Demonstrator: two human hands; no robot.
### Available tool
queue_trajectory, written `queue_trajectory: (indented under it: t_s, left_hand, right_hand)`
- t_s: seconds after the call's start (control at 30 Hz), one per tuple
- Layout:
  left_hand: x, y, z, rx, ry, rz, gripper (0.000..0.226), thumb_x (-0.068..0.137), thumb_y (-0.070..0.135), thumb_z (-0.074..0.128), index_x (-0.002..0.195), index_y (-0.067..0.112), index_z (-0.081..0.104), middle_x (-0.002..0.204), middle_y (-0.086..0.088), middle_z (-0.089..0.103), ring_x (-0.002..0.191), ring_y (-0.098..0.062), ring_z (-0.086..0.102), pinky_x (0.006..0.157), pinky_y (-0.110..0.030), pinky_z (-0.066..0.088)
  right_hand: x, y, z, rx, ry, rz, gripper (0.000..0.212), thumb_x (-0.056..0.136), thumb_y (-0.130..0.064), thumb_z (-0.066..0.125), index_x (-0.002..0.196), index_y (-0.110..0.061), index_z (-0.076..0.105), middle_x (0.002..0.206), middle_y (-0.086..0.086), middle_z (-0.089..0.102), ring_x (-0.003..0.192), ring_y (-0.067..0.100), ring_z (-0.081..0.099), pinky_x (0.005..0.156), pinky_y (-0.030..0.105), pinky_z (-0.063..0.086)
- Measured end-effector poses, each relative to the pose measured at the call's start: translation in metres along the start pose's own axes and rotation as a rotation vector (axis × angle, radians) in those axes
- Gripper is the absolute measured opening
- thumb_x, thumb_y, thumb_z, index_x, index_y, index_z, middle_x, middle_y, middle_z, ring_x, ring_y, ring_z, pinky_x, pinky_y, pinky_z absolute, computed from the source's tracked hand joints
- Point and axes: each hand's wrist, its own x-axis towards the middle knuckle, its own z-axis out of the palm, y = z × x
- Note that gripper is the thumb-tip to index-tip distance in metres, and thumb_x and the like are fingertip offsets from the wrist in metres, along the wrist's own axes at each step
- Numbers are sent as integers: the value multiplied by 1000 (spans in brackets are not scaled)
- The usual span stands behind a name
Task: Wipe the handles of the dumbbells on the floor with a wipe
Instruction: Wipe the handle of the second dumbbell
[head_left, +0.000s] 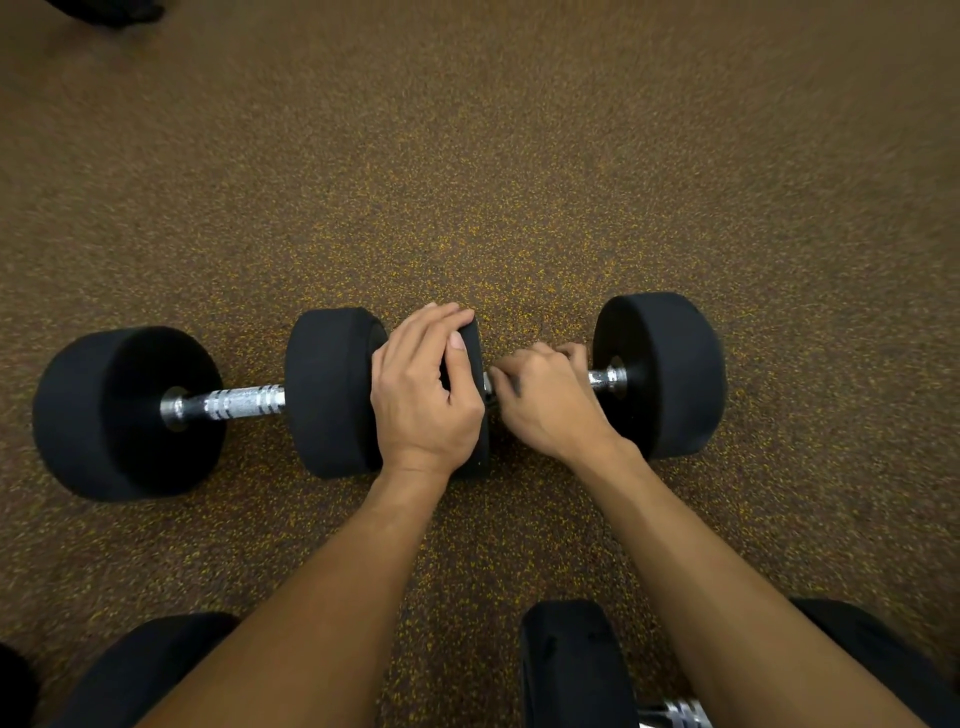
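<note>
The left hand (423, 395) is curling over the inner head (474, 457) of the right dumbbell (660, 374) on the floor (467, 182), while the right hand (545, 400) is clenching round its handle (605, 378); no wipe is showing. A slackening hold could be letting the weight roll, pinching the left hand against the neighbouring dumbbell (130, 413)

Single head cam, wide-angle, edges bowed. Faces forward and steeply down at speckled floor (467, 156). Close range: forearms (311, 597) enter from 5 and 7 o'clock, left hand (426, 395) and right hand (550, 405) on dumbbell (665, 374) just below centre. Nearer weights (571, 665) cropped at 6 o'clock edge.
</note>
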Motion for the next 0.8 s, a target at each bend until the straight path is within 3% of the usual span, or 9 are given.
queue_trajectory:
  t_s: [0.1, 0.27, 0.4, 0.57, 0.67, 0.77, 0.8]
  left_hand:
    - [0, -1, 0, 8, 2, 0, 35, 106, 20, 46, 123, 19, 76, 132, 7, 72, 135, -13, 60, 113, -38, 43]
    - [-1, -2, 2, 6, 13, 9, 34, 106, 19, 46, 123, 18, 76, 132, 5, 72, 134, -15, 61, 113, -37, 43]
    - [-1, -1, 1, 8, 7, 2, 35, 106, 20, 46, 123, 19, 76, 132, 6, 72, 135, -14, 60, 113, -37, 43]
    - [-2, -1, 1, 14, 9, 14, 34, 106, 19, 46, 123, 18, 76, 133, 6, 72, 135, -14, 60, 113, -38, 43]
    - [-2, -1, 1, 10, 9, 12, 34, 106, 19, 47, 123, 18, 76, 133, 6, 72, 135, -14, 61, 113, -38, 43]
    - [-2, -1, 0, 11, 6, 3, 35, 106, 21, 46, 124, 18, 76, 133, 6, 72, 135, -14, 60, 113, -39, 43]
    - [-2, -1, 0, 11, 5, 3, 35, 106, 21, 45, 124, 18, 76, 133, 6, 72, 135, -14, 60, 113, -40, 44]
  right_hand:
    - [-1, 7, -1, -1, 14, 54, 37, 108, -41, 43, 99, -25, 75, 107, -9, 75, 111, 18, 59, 110, 51, 28]
    - [6, -13, -2, -68, -7, 20, 35, 107, -33, 41, 79, -26, 60, 96, -1, 75, 104, 26, 62, 103, 54, 34]
    - [-1, -1, 0, -30, 17, 29, 36, 107, -40, 43, 92, -26, 71, 103, -7, 75, 106, 20, 60, 105, 52, 31]
    - [12, -13, -6, -45, -84, 58, 36, 107, -34, 39, 77, -26, 56, 95, 1, 74, 105, 25, 61, 105, 56, 32]
    - [5, -5, -4, -28, -59, 18, 30, 107, -37, 43, 85, -29, 62, 101, -6, 74, 108, 22, 59, 106, 54, 31]
    - [-3, 5, -2, 19, -41, 29, 32, 108, -41, 44, 108, -28, 74, 116, -12, 73, 116, 16, 56, 111, 53, 27]
    - [-1, 3, -3, 8, -55, 49, 33, 108, -40, 43, 105, -27, 73, 115, -11, 74, 116, 17, 57, 111, 54, 27]
